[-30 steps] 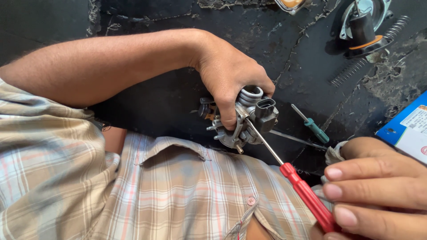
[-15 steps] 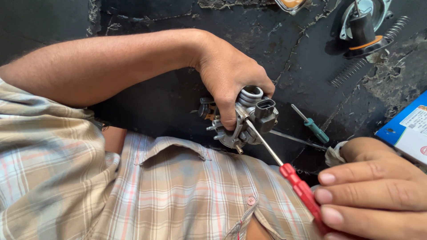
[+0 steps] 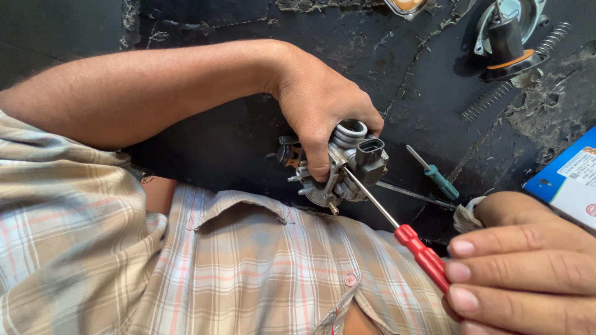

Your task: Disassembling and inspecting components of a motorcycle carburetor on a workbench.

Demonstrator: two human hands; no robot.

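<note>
My left hand point(image 3: 323, 105) reaches across from the left and grips a small grey metal carburetor point(image 3: 347, 164), thumb pressed on its front. My right hand point(image 3: 528, 273), at the bottom right, holds a red-handled screwdriver point(image 3: 422, 251). Its steel shaft runs up and to the left, and the tip rests against the carburetor body beside a dark plastic connector. A scrap of cloth sticks out from behind my right hand.
A small green-handled screwdriver point(image 3: 434, 175) and a thin metal rod lie on the cracked black surface just right of the carburetor. A round metal cap with a black piston and orange ring point(image 3: 506, 40), a coil spring point(image 3: 496, 102) and a blue box point(image 3: 568, 177) sit at the right.
My right hand has slid slightly up the red handle and rotated a little around it. The carburetor and my left hand stay where they were.
</note>
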